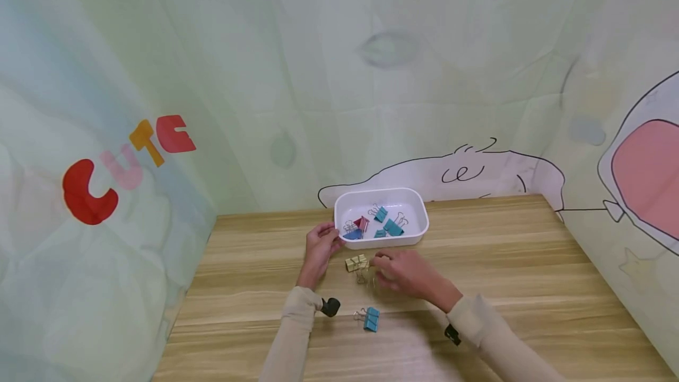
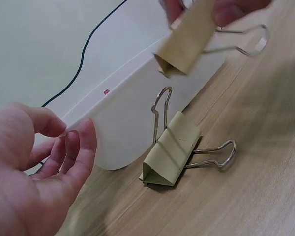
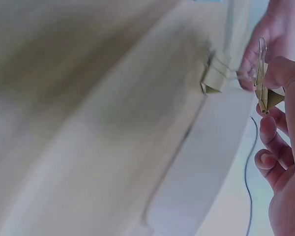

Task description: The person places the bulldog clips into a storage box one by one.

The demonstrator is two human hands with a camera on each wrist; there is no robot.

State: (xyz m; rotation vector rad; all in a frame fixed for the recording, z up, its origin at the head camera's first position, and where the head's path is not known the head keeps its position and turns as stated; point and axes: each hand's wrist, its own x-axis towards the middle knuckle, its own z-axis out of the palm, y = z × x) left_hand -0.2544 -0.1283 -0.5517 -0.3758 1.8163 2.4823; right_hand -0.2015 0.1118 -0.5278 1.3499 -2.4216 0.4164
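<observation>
My left hand (image 1: pixel 319 251) pinches the left front corner of a white plastic tray (image 1: pixel 384 243) between thumb and fingers. A pale yellow binder clip (image 2: pixel 189 39) is held by my right hand (image 1: pixel 407 274), just in front of the tray; the right wrist view shows thumb and fingertips on it. Another pale yellow binder clip (image 2: pixel 172 147) lies on the table beside the tray's front wall, its wire handles spread. Closer to me lies a teal binder clip (image 1: pixel 371 319), between my forearms.
Inside the tray are several binder clips: a red clip (image 1: pixel 362 223), a blue clip (image 1: pixel 352 234) and teal clips (image 1: pixel 394 227). The wood-grain table (image 1: pixel 504 264) ends at a printed cloth backdrop (image 1: pixel 318 87) behind the tray and at both sides.
</observation>
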